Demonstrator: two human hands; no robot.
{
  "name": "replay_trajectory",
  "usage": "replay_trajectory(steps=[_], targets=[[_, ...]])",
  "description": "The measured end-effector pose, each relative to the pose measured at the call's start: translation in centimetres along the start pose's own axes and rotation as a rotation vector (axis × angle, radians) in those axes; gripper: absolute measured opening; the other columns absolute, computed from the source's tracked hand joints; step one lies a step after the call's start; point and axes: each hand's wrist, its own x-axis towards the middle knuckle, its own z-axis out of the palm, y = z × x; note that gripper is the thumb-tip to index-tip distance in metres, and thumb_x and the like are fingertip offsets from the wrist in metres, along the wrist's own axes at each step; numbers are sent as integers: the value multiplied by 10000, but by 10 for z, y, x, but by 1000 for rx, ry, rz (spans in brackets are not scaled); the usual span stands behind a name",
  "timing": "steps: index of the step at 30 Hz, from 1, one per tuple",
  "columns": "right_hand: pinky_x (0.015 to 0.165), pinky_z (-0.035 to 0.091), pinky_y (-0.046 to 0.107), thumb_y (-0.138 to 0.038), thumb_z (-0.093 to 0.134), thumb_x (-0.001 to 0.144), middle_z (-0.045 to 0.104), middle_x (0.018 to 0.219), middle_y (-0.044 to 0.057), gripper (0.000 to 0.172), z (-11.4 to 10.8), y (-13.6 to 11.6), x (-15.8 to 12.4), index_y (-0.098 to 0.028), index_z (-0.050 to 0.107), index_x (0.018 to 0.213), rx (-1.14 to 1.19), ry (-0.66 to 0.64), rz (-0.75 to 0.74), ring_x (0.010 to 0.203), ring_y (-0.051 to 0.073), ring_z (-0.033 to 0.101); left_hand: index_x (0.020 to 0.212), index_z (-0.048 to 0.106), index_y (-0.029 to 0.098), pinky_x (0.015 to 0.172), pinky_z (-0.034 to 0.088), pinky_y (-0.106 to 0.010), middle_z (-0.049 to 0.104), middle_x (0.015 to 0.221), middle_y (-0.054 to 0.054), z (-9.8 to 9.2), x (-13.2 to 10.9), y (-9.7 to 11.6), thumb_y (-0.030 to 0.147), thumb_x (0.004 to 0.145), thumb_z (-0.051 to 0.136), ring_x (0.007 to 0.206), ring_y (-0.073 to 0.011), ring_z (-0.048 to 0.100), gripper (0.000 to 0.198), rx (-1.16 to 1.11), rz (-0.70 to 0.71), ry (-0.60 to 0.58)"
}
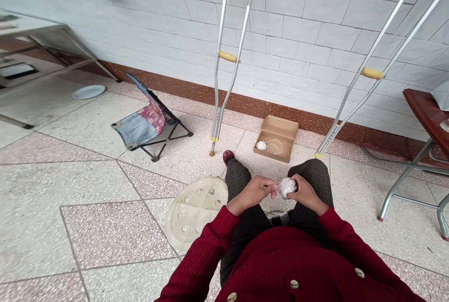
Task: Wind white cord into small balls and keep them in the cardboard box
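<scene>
In the head view, a small white ball of wound string (287, 187) shows as a compact, slightly rough lump, its strands running crosswise over one another and catching the light. It is held in the air above the person's lap, between the two knees in grey patterned trousers (236, 178), and in front of the dark red buttoned cardigan (291, 255).

The ball sits between the two hands, with both of them touching it. The right hand (307, 194) is closed around the ball's right side, with the fingers curled over it and the thumb on top, so that part of the ball is hidden in the grip. The left hand (254, 192) is at the ball's left edge, its fingers bent in and the fingertips pinched together right against the string. Whether a loose strand is caught in that pinch is too small to tell.

On the speckled tiled floor beyond the knees lies an open brown cardboard box (278, 126) holding a second white ball of string (261, 146) with a loose strand trailing from it. Two aluminium crutches with yellow handgrips (227, 56) (372, 73) lean on the white tiled wall, one either side of the box. A round pale plastic lid with raised bumps (196, 208) lies just beside the left knee.
</scene>
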Motion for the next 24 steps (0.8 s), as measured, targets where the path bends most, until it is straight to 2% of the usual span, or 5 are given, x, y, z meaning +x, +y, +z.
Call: replay_trajectory(steps=[6, 12, 15, 19, 24], targets=[[542, 421, 243, -213, 738, 545, 583, 735, -31, 377, -2, 8, 15, -191, 560, 876, 246, 35, 171, 603, 134, 534, 614, 663, 135, 717, 449, -231, 681, 664, -35, 8, -1, -2, 421, 868, 521, 684, -147, 602, 408, -61, -59, -20], [457, 478, 218, -195, 707, 674, 636, 720, 10, 271, 5, 3, 34, -180, 542, 889, 867, -36, 489, 544, 131, 610, 625, 658, 131, 764, 464, -257, 688, 687, -57, 4, -8, -2, 454, 891, 492, 722, -162, 628, 450, -198, -26, 60], [459, 494, 196, -204, 682, 749, 624, 657, 27, 154, 6, 4, 52, -166, 552, 822, 1058, -21, 633, 549, 127, 619, 642, 669, 139, 770, 474, -270, 687, 659, -49, 18, -10, -19, 496, 863, 516, 712, -168, 632, 447, -246, -90, 74], [444, 513, 213, -239, 634, 816, 606, 644, 27, 105, 1, 8, 84, -169, 556, 820, 1103, 15, 696, 544, 129, 600, 645, 664, 135, 740, 471, -275, 675, 611, -38, 40, -5, -57, 518, 809, 562, 625, -152, 609, 429, -305, -203, 80], [529, 572, 270, -239, 662, 801, 634, 785, 64, 169, -14, 9, 128, -159, 556, 906, 1155, 49, 693, 668, 160, 639, 666, 656, 132, 779, 464, -310, 666, 591, -45, 31, 24, -86, 495, 773, 592, 628, -165, 610, 384, -392, -237, 304]])
